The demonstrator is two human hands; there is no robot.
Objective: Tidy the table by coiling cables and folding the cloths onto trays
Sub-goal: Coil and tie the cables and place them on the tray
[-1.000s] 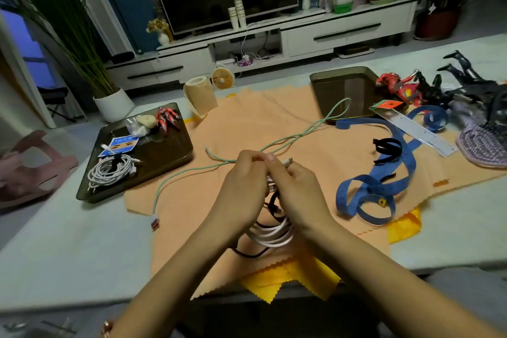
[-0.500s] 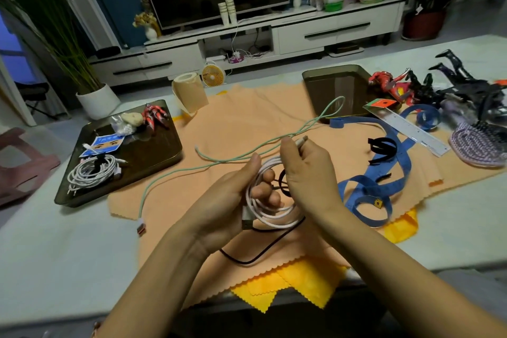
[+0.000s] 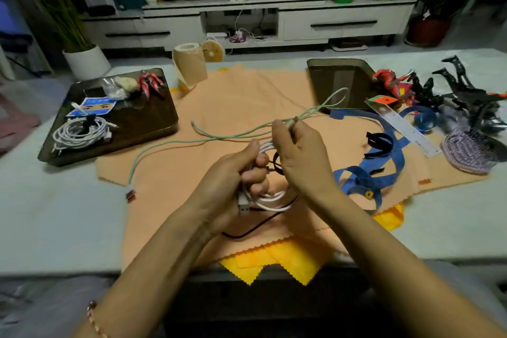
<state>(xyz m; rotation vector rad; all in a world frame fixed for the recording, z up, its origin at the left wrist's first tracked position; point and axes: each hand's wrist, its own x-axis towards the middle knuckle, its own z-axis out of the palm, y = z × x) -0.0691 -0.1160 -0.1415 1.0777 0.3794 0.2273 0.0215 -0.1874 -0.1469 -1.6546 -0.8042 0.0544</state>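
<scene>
The left hand (image 3: 233,181) is holding the white cable coil (image 3: 270,197) in a tight grip just above the orange cloth (image 3: 247,96) at the middle of the desk (image 3: 55,214), while the right hand (image 3: 301,156) is pinching its free end. If either grip is slackening, I reckon the loops are springing apart, or snagging the green cable (image 3: 175,142) lying just behind.

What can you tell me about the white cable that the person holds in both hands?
The white cable is thin, smooth and plastic-looking. It is wound into several loose loops and held in the air above the orange cloth. The left hand grips one side of the coil, and a silver USB plug hangs below that fist. The right hand pinches the other end, raised above the loops.
</scene>
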